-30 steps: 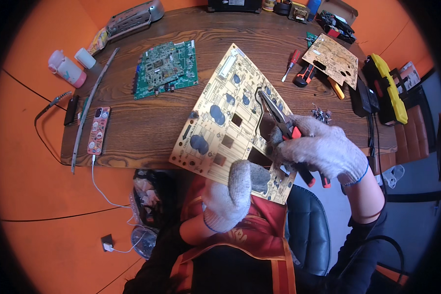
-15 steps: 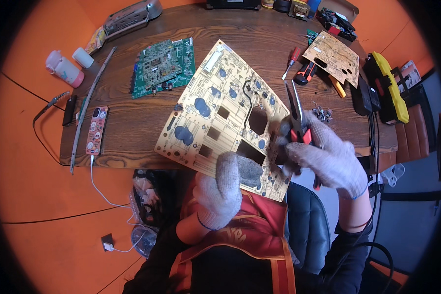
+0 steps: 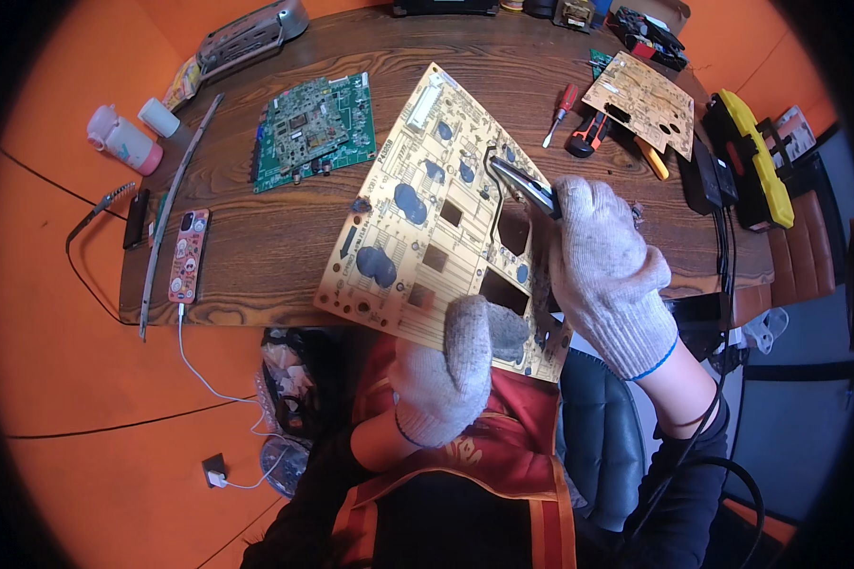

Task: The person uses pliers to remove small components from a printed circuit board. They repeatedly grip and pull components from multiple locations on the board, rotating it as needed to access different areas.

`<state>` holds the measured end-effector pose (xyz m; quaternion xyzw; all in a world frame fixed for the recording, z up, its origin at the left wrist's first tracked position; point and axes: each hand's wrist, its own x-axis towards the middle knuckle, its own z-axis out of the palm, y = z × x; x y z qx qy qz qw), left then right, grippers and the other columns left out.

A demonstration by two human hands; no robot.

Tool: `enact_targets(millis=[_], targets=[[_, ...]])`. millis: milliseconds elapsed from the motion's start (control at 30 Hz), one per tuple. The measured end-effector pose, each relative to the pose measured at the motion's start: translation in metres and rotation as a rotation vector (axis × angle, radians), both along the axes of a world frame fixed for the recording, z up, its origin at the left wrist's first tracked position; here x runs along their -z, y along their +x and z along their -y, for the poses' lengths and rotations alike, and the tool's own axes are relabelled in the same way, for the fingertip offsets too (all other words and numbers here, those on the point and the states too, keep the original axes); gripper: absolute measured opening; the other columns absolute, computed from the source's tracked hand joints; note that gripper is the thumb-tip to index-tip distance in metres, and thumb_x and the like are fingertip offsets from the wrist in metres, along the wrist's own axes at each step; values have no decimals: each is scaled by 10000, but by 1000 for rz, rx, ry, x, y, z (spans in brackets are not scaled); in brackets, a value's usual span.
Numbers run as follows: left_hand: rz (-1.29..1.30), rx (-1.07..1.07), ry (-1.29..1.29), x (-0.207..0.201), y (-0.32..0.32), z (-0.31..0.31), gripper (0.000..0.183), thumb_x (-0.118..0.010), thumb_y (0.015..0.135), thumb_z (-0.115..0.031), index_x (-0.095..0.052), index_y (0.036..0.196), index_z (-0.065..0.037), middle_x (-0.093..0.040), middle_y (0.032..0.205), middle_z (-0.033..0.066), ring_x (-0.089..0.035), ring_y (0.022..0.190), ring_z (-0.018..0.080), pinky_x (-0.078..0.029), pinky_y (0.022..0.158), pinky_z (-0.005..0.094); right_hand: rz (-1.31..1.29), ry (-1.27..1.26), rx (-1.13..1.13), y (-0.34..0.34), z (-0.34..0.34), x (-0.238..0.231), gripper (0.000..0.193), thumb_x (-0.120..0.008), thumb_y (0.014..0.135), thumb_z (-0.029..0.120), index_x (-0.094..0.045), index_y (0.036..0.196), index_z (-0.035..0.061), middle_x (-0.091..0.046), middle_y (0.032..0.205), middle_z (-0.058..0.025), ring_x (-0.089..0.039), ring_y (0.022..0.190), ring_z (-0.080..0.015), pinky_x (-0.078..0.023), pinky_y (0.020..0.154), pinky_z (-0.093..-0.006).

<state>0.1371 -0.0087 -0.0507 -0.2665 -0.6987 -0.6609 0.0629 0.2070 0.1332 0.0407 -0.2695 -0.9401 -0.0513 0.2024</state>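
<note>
My left hand (image 3: 443, 375), in a pale knit glove, grips the near edge of a large tan circuit board (image 3: 410, 251), its thumb lying on top. The board is tilted above the table's front edge and has rectangular holes, dark blue patches and a black line. In my right hand (image 3: 609, 270), also gloved, are pliers (image 3: 529, 185). Their metal jaws rest at or just above the black line near the board's far right edge. The handles are hidden in the glove, and I cannot tell whether the jaws grip anything.
Green circuit boards (image 3: 318, 128) lie stacked at the back left. To the right are a red screwdriver (image 3: 562, 112), a cutter knife (image 3: 588, 137), another tan board (image 3: 641, 100) and a yellow-and-black toolbox (image 3: 751, 161). A phone (image 3: 190, 256) with a charging cable lies left, beside a long metal strip (image 3: 176, 209).
My right hand has swung the pliers left and down, from upright beside the board to its surface. The board has shifted slightly right with my left hand.
</note>
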Motion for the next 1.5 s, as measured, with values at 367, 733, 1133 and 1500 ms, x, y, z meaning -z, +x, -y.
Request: enact_targets(millis=[367, 733, 1133, 1500], targets=[[326, 166, 17, 10, -1, 6, 380, -660, 896, -142, -567, 1171, 104, -637, 1135, 245, -658, 1019, 295, -532, 854, 343, 59, -97, 65, -11, -2, 12, 245, -591, 851, 159, -515, 1046, 31, -572, 920, -172, -603, 851, -315, -503, 664, -421], [87, 153, 2, 7, -4, 5, 357, -649, 910, -177, -601, 1126, 103, -672, 1050, 225, -689, 938, 279, -555, 792, 337, 274, -236, -62, 4, -1, -32, 297, -591, 829, 196, -508, 1012, -23, -603, 892, -190, -670, 727, -292, -531, 554, -425], [242, 222, 148, 4, -3, 6, 341, -648, 910, -168, -604, 1120, 97, -682, 1022, 212, -695, 915, 281, -559, 785, 341, 479, -1014, 22, 5, -21, -57, 372, -593, 808, 294, -615, 1104, 70, -670, 950, -155, -677, 828, -299, -549, 708, -390], [-100, 181, -47, -16, -19, 7, 338, -540, 952, -193, -585, 1102, 106, -668, 1027, 195, -670, 868, 238, -543, 735, 312, 107, -560, -680, 27, -39, -20, 327, -688, 765, 275, -680, 1088, 225, -640, 1161, -105, -649, 1024, -301, -555, 821, -342]])
